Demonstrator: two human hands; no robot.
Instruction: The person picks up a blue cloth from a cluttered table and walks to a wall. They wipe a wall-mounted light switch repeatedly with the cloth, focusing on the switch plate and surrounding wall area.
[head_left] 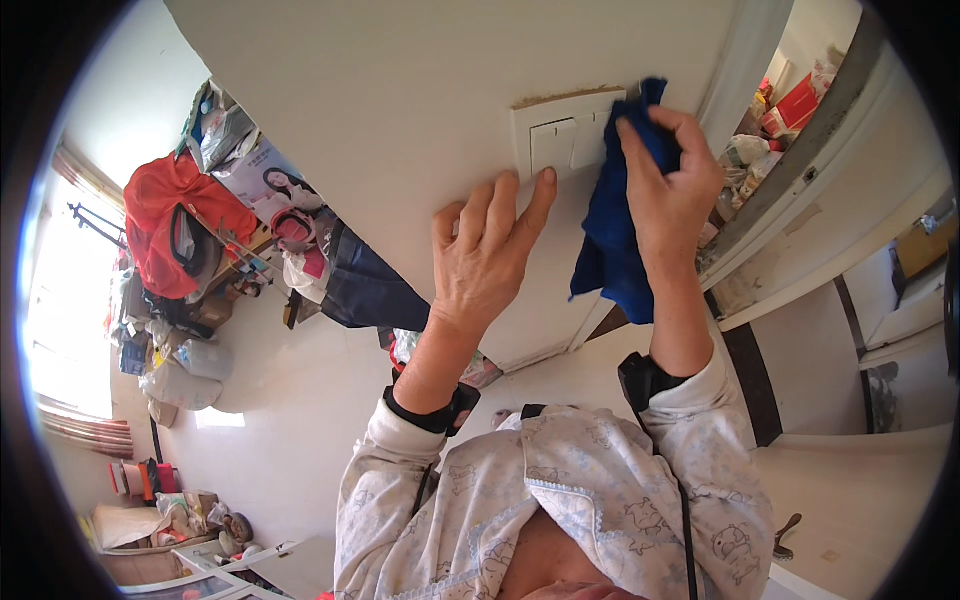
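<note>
A white wall switch plate [522, 128] with wide rockers is set in the pale wall, and a brownish line runs along its top edge. My right hand [675, 185] pinches a dark blue cloth [612, 220] between thumb and fingers, over the right end of the plate. The cloth hangs down from there and covers that end. Just below the plate's left part, my left hand [487, 235] rests against the wall with its fingers stretched and apart. Nothing is in it.
A door frame [745, 75] stands close to the right of the switch, with bags and a red box [797, 103] beyond it. To the left are a red-orange garment [165, 225], stacked boxes and plastic bags [180, 385]. A bright window [65, 300] lies at the far left.
</note>
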